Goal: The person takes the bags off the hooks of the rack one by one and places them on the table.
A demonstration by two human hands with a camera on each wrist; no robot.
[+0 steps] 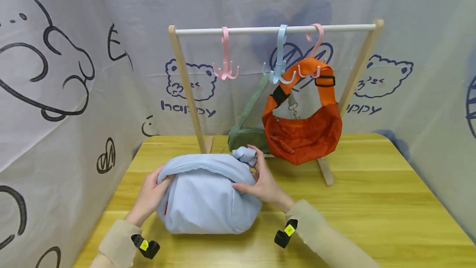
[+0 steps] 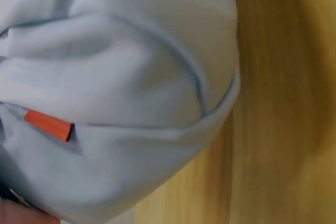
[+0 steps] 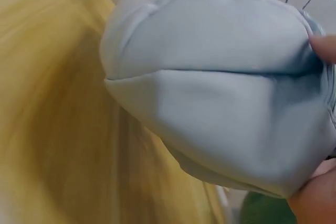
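Observation:
A light blue shoulder bag (image 1: 202, 197) with a curved zipper across its top is between my hands, low over the table; I cannot tell if its base touches the wood. My left hand (image 1: 151, 193) grips its upper left end, thumb in front and fingers partly hidden behind. My right hand (image 1: 265, 181) holds the upper right end, thumb on the front, other fingers by a bunched blue strap (image 1: 245, 154). A small red tag (image 2: 49, 125) on the bag's side seam shows in the left wrist view. Folds of blue fabric (image 3: 220, 114) fill much of the right wrist view.
Behind the bag stands a wooden rack with a white rail (image 1: 256, 30). An orange bag (image 1: 303, 135) hangs from a pink hook (image 1: 317, 38) at right. A green bag (image 1: 247, 137) is behind it, near a blue hook (image 1: 279, 59). Another pink hook (image 1: 225, 59) hangs at left, holding nothing.

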